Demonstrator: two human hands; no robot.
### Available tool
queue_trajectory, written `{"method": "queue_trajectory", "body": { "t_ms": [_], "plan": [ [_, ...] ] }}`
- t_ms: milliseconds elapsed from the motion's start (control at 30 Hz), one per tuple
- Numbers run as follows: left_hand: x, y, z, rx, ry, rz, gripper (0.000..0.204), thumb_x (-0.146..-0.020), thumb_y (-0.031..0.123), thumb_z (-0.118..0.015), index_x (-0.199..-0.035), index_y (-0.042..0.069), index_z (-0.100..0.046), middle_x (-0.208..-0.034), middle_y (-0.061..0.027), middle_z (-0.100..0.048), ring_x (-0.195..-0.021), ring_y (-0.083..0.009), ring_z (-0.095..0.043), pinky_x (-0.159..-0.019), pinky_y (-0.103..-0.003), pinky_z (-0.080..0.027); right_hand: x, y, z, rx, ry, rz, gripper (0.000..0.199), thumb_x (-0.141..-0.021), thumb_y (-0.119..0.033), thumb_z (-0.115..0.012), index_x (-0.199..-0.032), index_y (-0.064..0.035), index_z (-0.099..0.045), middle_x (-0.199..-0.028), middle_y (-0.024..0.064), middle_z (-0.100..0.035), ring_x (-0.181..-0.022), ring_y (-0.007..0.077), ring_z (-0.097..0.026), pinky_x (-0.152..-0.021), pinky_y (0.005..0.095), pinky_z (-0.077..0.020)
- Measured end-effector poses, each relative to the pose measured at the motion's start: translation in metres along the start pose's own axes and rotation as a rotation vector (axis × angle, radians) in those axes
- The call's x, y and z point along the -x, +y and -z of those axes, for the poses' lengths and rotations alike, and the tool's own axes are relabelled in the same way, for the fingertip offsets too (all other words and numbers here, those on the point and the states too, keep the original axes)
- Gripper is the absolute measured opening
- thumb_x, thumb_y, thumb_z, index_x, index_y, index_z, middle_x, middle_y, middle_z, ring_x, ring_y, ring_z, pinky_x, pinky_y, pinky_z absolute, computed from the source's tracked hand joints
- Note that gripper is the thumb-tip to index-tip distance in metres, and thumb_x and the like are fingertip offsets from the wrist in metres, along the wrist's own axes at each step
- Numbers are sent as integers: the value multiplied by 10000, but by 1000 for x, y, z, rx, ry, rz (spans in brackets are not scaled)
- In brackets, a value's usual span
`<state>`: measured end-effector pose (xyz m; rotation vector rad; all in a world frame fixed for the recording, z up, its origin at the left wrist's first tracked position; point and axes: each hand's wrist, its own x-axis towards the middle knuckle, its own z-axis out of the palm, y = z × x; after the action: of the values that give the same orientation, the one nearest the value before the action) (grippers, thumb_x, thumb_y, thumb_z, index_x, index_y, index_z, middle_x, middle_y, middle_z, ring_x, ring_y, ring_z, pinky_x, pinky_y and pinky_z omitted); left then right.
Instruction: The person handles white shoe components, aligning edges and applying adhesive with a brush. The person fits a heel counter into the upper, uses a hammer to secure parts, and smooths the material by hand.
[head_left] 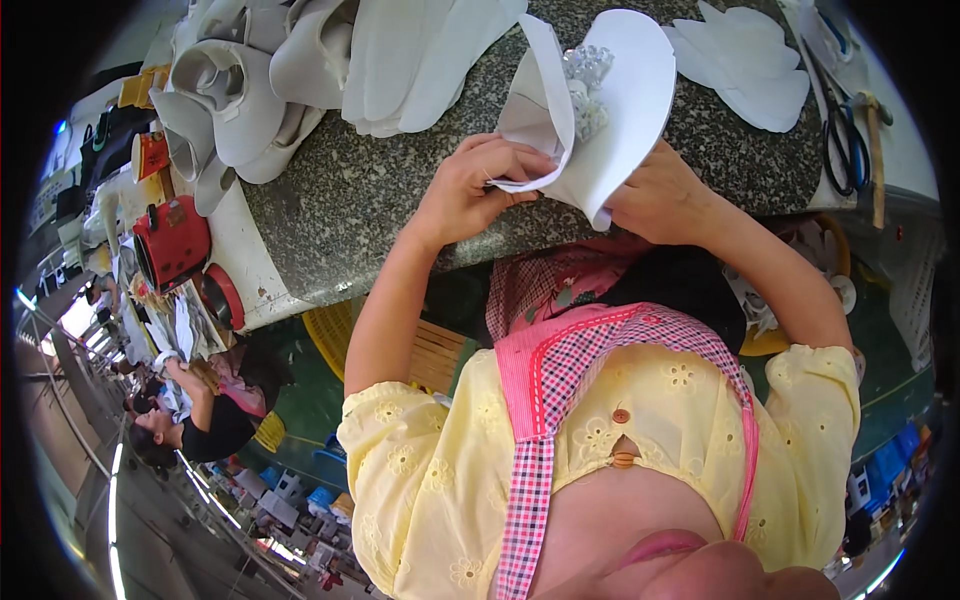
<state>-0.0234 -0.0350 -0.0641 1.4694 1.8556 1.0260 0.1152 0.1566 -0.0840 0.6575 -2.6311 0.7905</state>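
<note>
Both of my hands hold a white shoe upper [632,100] just above the near edge of the speckled stone worktop [330,215]. On the piece sits a cluster of clear beads [588,68]. My left hand [482,188] is closed, pinching the lower edge of its folded band between thumb and fingers. Beside those fingers shows a small dark tip that I cannot make out. Around the lower right edge of the upper, my right hand [660,197] is closed too, its fingertips partly hidden behind the white material.
Several shaped white shoe uppers [228,100] pile up at the far left, beside stacked flat white pieces [405,65]. More flat cut pieces [745,65] lie far right, near black-handled scissors [843,150] and a hammer [877,160]. A red box [172,243] stands left; another person [205,415] sits beyond.
</note>
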Motion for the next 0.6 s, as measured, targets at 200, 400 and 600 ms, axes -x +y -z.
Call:
{"method": "queue_trajectory", "body": {
  "t_ms": [200,400,600],
  "plan": [
    [3,5,-2,-34,183,191,213,-703,159,-652,-883,74,-576,-809,-54,-616,-755,-262,-553,-758,-339,-397,-16,-2,-4,-34,-44,-10,193,-674,-188,-576,-846,-116,-529,-881,3,-542,-898,167,-491,-806,354,-339],
    [-26,18,10,-88,56,299,306,-788,221,-573,-1032,62,-479,-743,-202,-553,-667,-336,-546,-598,-387,-425,-6,8,0,-508,61,-391,306,-681,-136,-627,-967,-53,-559,-948,135,-557,-907,322,-519,-794,401,-396],
    [-4,16,84,-451,545,31,304,-637,75,-689,-917,64,-573,-962,-68,-593,-936,-226,-537,-782,-308,-451,-6,-8,5,-355,375,-545,281,-685,-30,-619,-950,-8,-526,-792,130,-562,-704,303,-568,-623,331,-441]
  ]
}}
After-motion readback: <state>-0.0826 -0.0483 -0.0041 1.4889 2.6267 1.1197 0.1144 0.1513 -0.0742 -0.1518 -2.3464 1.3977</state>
